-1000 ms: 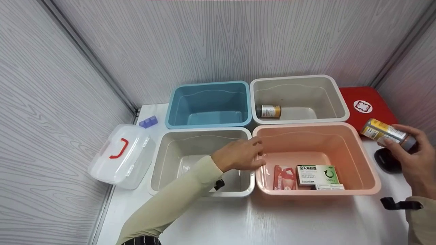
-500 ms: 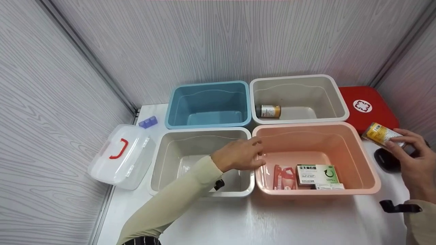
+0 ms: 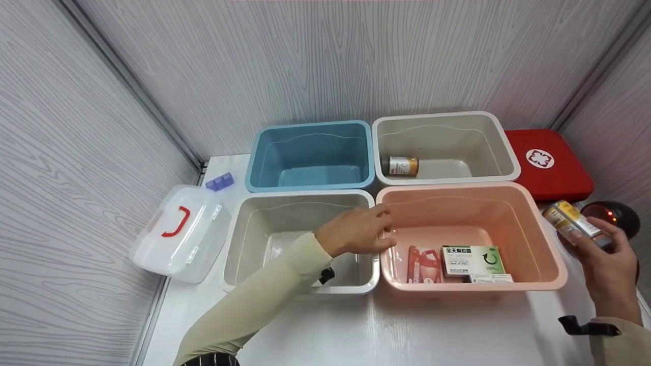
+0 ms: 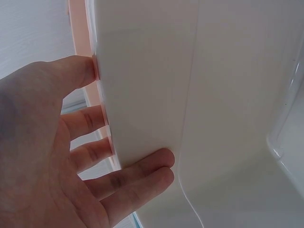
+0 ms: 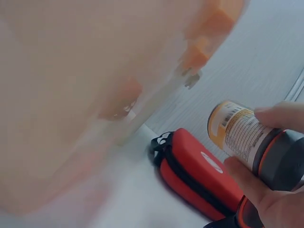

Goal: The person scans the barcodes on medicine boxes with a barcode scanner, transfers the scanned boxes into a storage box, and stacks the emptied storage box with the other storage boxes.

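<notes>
Beside the pink bin [image 3: 552, 244], the right hand [image 3: 608, 264] pinches a yellow-labelled bottle [image 3: 569, 219] between thumb and fingers, above a black scanner [image 3: 618, 213]. At the bins' shared edge, the left hand [image 3: 356, 231] rests with relaxed, straight fingers on the grey bin [image 3: 239, 239].

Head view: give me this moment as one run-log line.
left hand: rests on grey bin rim | right hand: holds bottle beside pink bin | second bottle: lying in rear grey bin
</notes>
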A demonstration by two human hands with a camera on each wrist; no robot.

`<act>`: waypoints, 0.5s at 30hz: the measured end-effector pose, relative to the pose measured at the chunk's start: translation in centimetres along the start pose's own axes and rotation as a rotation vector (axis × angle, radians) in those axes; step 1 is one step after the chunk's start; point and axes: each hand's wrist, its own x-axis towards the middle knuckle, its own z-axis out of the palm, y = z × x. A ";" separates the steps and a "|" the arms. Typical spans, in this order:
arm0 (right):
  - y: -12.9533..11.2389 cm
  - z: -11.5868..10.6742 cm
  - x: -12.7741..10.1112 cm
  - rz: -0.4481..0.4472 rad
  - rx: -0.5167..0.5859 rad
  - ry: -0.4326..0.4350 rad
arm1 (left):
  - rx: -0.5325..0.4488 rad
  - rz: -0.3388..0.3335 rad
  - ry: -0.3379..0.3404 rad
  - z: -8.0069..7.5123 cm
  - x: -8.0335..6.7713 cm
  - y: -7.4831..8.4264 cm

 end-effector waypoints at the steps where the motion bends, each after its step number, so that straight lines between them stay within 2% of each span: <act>1: 0.3 -0.1 -0.1 0.024 0.019 0.015 | 0.000 0.002 -0.001 0.0 0.0 0.0; 8: 1.9 -1.1 -0.7 0.164 0.184 0.122 | -0.005 0.006 0.001 0.1 0.1 0.1; 15: 3.4 -1.9 -0.9 0.215 0.335 0.177 | 0.000 -0.005 -0.001 0.1 0.0 0.1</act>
